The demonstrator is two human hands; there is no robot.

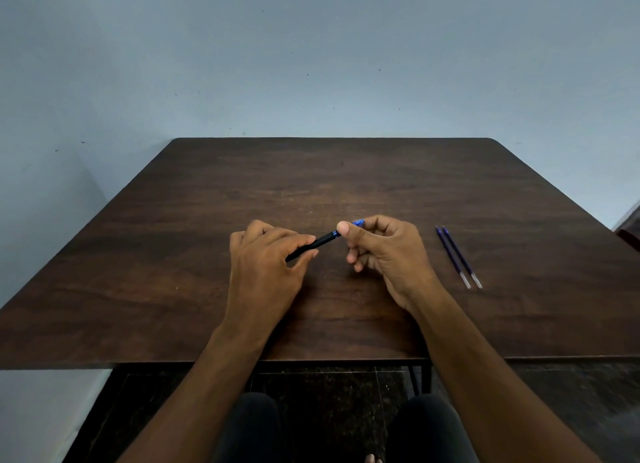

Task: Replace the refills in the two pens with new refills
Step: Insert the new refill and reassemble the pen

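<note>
A black pen with a blue tip end is held slanted above the middle of the table by both hands. My left hand pinches the black barrel at its lower end. My right hand grips the blue end, thumb on top, with a bit of blue sticking out past the fingers. Two blue refills with clear ends lie side by side on the table to the right of my right hand. Only one pen is in sight.
The dark wooden table stands against a pale blue wall. Its near edge runs just under my forearms, with my knees below it. A dark object shows at the far right edge.
</note>
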